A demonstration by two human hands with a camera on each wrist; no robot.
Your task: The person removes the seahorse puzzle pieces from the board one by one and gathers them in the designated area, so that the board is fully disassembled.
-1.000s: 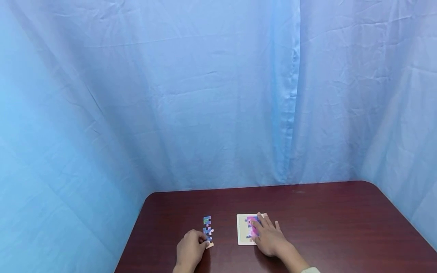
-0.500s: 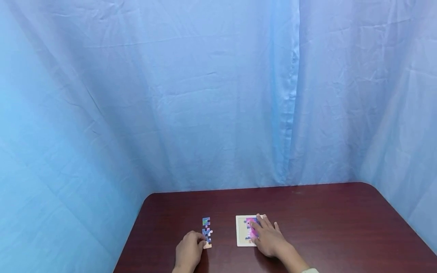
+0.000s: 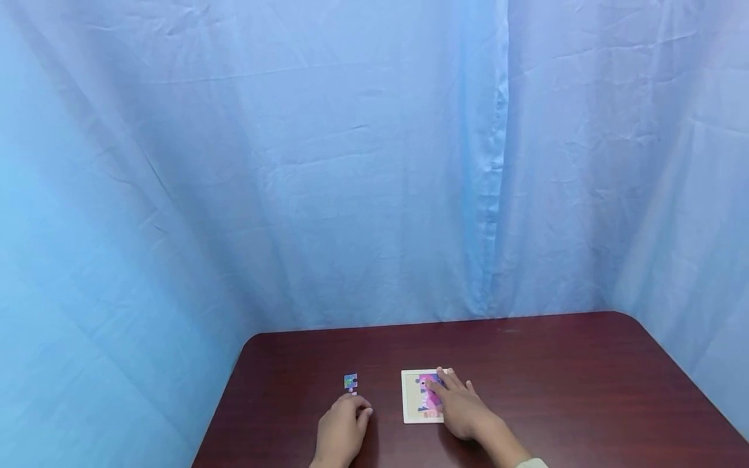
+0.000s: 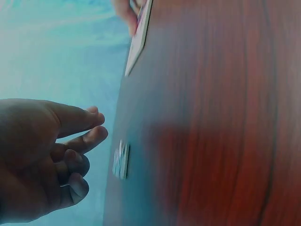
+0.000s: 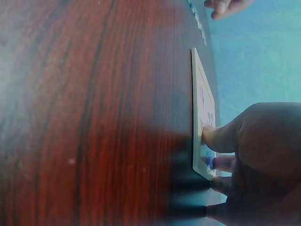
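Observation:
My left hand [image 3: 341, 430] hovers over a column of jigsaw pieces, its fingers loosely curled. In the left wrist view its thumb and index tips lie close together with nothing visible between them, beside the pieces [image 4: 121, 160] on the table. One blue-and-green jigsaw piece [image 3: 350, 381] shows beyond the hand, which mostly hides the others. To the right lies a square cream puzzle tray [image 3: 404, 398], partly filled with a pink and purple picture [image 3: 432, 398]. My right hand [image 3: 468, 415] rests on its right side, fingers spread, thumb on the picture in the right wrist view.
The dark red-brown wooden table [image 3: 556, 377] runs out to the right of the tray. Light blue curtains [image 3: 363, 195] hang behind it and along both sides. A strip of tabletop separates the loose pieces from the tray.
My left hand has moved right from the left side of the jigsaw pieces and now covers most of them. My right hand stays on the tray.

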